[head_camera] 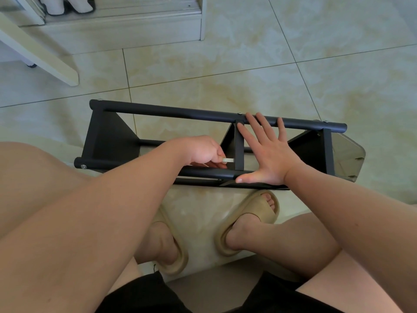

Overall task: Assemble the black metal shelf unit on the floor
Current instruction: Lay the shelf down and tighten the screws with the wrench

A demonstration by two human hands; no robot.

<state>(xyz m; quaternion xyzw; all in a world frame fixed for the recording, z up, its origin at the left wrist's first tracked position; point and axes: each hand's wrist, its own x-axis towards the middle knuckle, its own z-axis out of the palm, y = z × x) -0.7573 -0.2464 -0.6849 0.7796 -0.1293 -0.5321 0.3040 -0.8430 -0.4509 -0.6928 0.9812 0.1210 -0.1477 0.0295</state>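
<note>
Down on the tiled floor (293, 75), the black metal shelf unit (158, 111) lies on its side just beyond the person's feet, its long rails running left to right and its panels standing on edge between them. The left hand (200, 152) reaches over the near rail, its grip closed in a pinch on a small silvery key (228, 160) whose tip points at the middle crosspiece (239, 150). The right hand (270, 154) holds nothing: its fingers are spread flat, fingertips on the far rail and thumb on the near one, just beside that crosspiece. The left forearm hides part of the near rail.

A greyish translucent piece (347, 154) sits against the unit's right end; what it is I cannot tell. Beige sandals (252, 213) on both feet rest near the unit, and black shorts (140, 294) show at the bottom. Toward the floor's far left, a slanted white furniture leg (40, 55) and a low white ledge (124, 30) stand well apart from the unit.
</note>
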